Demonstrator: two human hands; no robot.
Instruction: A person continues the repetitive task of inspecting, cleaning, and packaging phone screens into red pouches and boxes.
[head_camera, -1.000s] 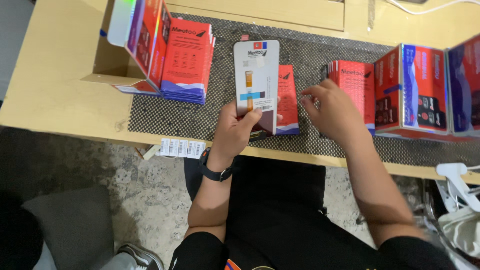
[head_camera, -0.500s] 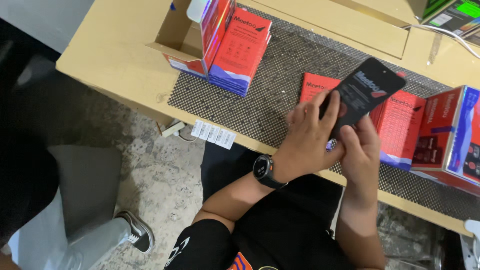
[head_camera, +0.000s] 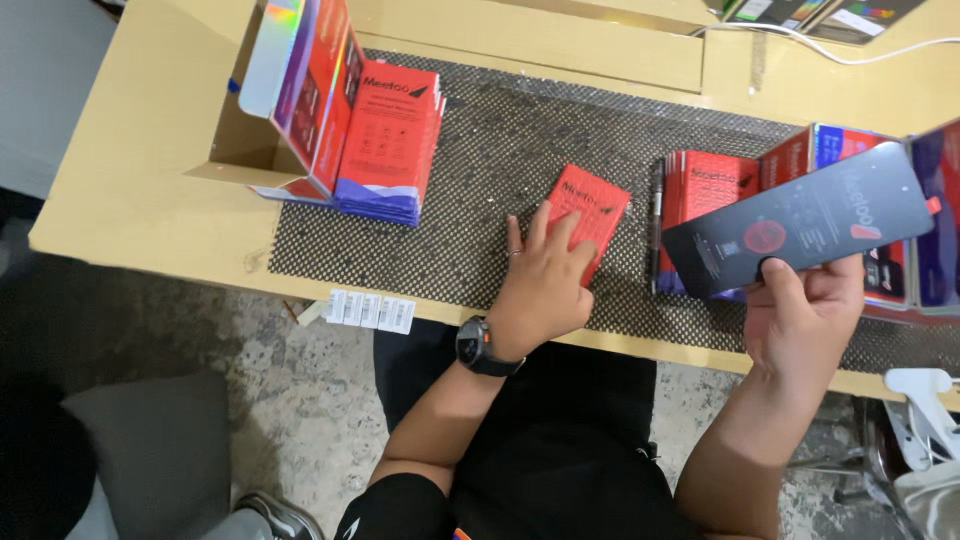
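On the counter (head_camera: 150, 190) we see a mesh mat (head_camera: 500, 160) with red boxes (head_camera: 385, 140) stacked at the left and more (head_camera: 715, 185) at the right. Our left hand (head_camera: 540, 285) lies flat with spread fingers on a red packet (head_camera: 590, 210) in the middle of the mat. Our right hand (head_camera: 800, 310) grips a dark card (head_camera: 800, 225) above the right boxes.

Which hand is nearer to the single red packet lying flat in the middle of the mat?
Left. The left hand rests its fingers on the red packet. The right hand is off to the packet's right, near the table's front edge, holding a dark card clear of it.
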